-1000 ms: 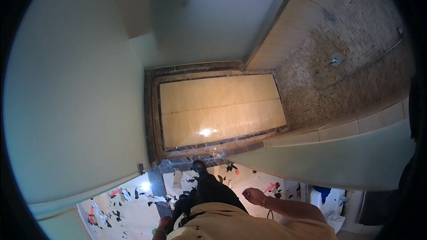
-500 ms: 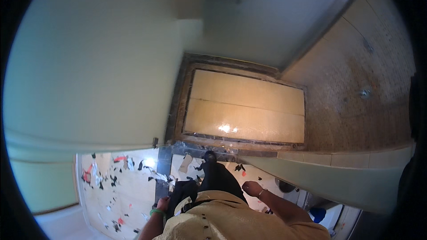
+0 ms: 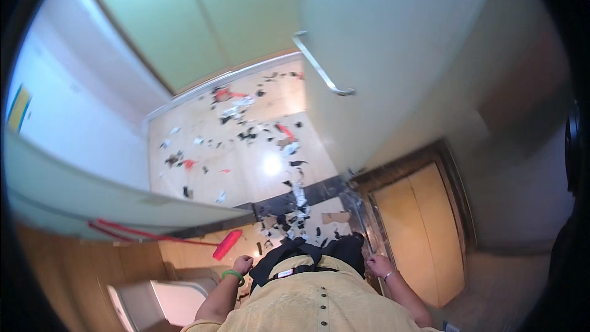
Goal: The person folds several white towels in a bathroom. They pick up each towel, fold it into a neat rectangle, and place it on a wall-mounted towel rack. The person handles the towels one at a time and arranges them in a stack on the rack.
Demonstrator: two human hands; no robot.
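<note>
Red tool [image 3: 227, 245], long-handled and of uncertain kind, lies near the left hand [image 3: 244, 264], ahead of it and to its left, with a gap between them. Its flat head points toward that hand and its handle runs off leftward beside the foot of a door; the right hand [image 3: 379, 264] is well apart from it.

Largest around them is the pale green door [image 3: 399, 55] ahead to the right, with a bent metal handle [image 3: 321, 71]. Green panels [image 3: 203, 12] stand at the far side, beyond a pale tiled floor [image 3: 289, 101] crossed by a dark strip [image 3: 326, 189]. To the right is a sunken yellowish floor [image 3: 409, 227] with a dark border, the right hand just beside its near end. The person wears a yellow shirt [image 3: 295, 301] and dark trousers [image 3: 347, 252].

Black, white and red scraps [image 3: 236, 109] are strewn over the tiles, thickest ahead of the trousers, between the two hands. A flat brown piece [image 3: 335, 217] lies among them, ahead of the right hand.

Both hands hang at the sides with fingers curled; whether anything small sits inside either, I cannot tell. A green bangle [image 3: 233, 275] circles the left wrist.
</note>
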